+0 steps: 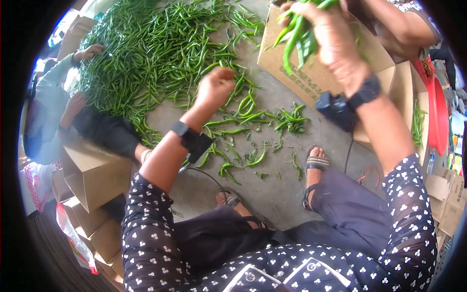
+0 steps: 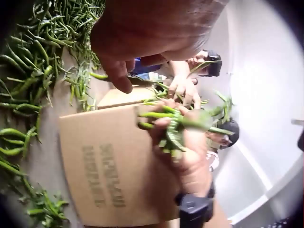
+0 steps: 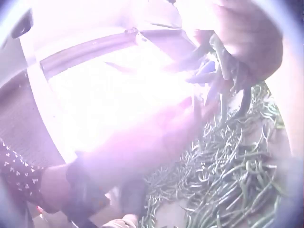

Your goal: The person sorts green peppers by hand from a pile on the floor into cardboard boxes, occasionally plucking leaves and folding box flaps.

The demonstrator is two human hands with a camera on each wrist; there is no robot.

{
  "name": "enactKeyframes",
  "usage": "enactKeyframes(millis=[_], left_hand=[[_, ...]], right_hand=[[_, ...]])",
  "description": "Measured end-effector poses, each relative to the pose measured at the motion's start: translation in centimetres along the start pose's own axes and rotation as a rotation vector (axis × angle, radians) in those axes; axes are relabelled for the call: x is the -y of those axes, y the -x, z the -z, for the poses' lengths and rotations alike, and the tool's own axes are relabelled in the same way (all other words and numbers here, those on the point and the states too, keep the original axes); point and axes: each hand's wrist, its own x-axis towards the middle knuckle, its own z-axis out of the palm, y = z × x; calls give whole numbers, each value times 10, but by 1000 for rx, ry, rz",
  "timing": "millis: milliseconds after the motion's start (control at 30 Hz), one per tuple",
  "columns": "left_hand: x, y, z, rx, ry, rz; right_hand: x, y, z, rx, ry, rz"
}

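My right hand (image 1: 335,41) is raised over a cardboard box (image 1: 287,63) and grips a bunch of green chili peppers (image 1: 295,41) with some leaves. In the left wrist view the same bunch (image 2: 173,128) sticks out between the thumb and fingers. My left hand (image 1: 214,90) is up over the floor beside the pepper pile (image 1: 160,53), its fingers curled. Seen from the left wrist, a single green chili pepper (image 2: 98,76) runs under those fingertips, apparently pinched. Glare washes out much of the right wrist view, where the right hand (image 3: 251,42) shows at the upper right.
Loose peppers (image 1: 243,158) and leaves lie on the concrete floor near my sandals. At left sits a person (image 1: 48,92) with hands at the pile; another person's arm (image 1: 404,24) is at upper right. Boxes (image 1: 95,168) stand at left, a red basin (image 1: 438,117) at right.
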Motion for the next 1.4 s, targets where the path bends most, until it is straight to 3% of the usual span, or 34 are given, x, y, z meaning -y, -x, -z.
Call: enactKeyframes(millis=[67, 133, 167, 233, 333, 367, 433, 467, 500, 533, 600, 667, 700, 733, 767, 833, 967, 1033, 1100, 1167, 1233, 1333, 1367, 1400], left_hand=[[27, 3, -29, 153, -479, -222], [34, 11, -54, 256, -652, -246], [31, 14, -64, 265, -778, -270], [31, 12, -76, 342, -854, -235], [43, 10, -87, 301, -999, -364], [50, 9, -88, 306, -1000, -369], [64, 6, -90, 350, -918, -436], [67, 9, -91, 351, -919, -433], [69, 13, -93, 325, -914, -437], [71, 16, -94, 297, -911, -446], [78, 15, -95, 332, -969, -501], [74, 10, -93, 359, -1031, -560], [65, 7, -90, 351, -966, -491], [61, 4, -90, 345, -900, -425], [60, 1, -91, 346, -898, -426], [60, -7, -93, 286, -877, -500], [64, -19, -97, 335, -973, -567], [62, -24, -98, 345, -950, -535], [55, -30, -102, 348, -920, -504], [45, -40, -108, 250, -778, -572], [35, -51, -120, 201, -752, -620], [31, -59, -134, 53, -787, -790], [35, -57, -135, 57, -787, -786], [38, -55, -135, 90, -852, -751]], right_hand=[[39, 10, 1, 37, 5, 152], [73, 23, 2, -85, 109, 260], [82, 25, 13, -240, 261, 246], [82, 29, 25, -267, 248, 258], [68, 21, 103, -87, 925, 96], [50, 23, 135, -40, 1229, 170], [33, 33, 168, -13, 1407, 203], [53, 38, 136, -95, 1501, -162], [57, 44, 109, -91, 1499, -167], [59, 48, 85, -165, 1477, 166], [58, 55, 69, -161, 1305, 547], [35, 73, 41, 122, 1232, 687], [23, 81, 26, 272, 1183, 739], [22, 91, 20, 514, 1483, 803], [16, 100, 14, 558, 1516, 640], [17, 104, 17, 632, 1535, 527], [45, 99, 44, 437, 1706, 623], [64, 114, 28, 441, 1820, 466], [51, 131, 16, 598, 1653, 240], [-2, 148, 22, 710, 1476, 140], [-70, 150, 43, 679, 1525, -147], [-154, 149, 81, 477, 1662, -200], [-183, 157, 98, 381, 1672, -143], [-181, 159, 95, 408, 1719, -167]])
